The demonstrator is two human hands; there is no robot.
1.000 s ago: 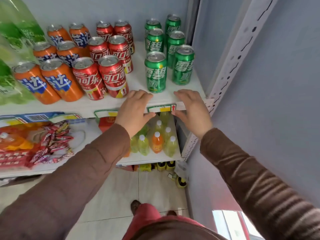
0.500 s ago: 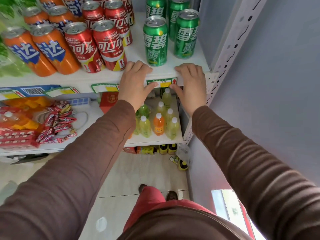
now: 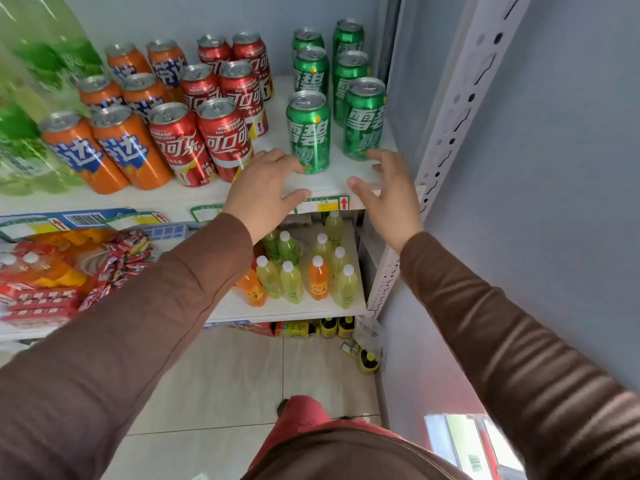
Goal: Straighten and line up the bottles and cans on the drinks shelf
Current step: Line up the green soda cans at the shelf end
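Note:
On the white drinks shelf stand cans in paired rows: orange cans at left, red cola cans in the middle, green cans at right. A second front green can stands a little farther back than its neighbour. My left hand hovers open at the shelf's front edge, fingertips close to the nearer green can's base. My right hand is open too, just in front of the right green can. Neither hand holds anything.
Large green bottles fill the far left. A lower shelf carries small yellow and orange bottles, with snack packs at left. A perforated white upright and grey wall bound the right side.
Both hands have lifted off the shelf's front edge and price tag, spreading open toward the front green cans. The view tilted back up, showing more of the can rows.

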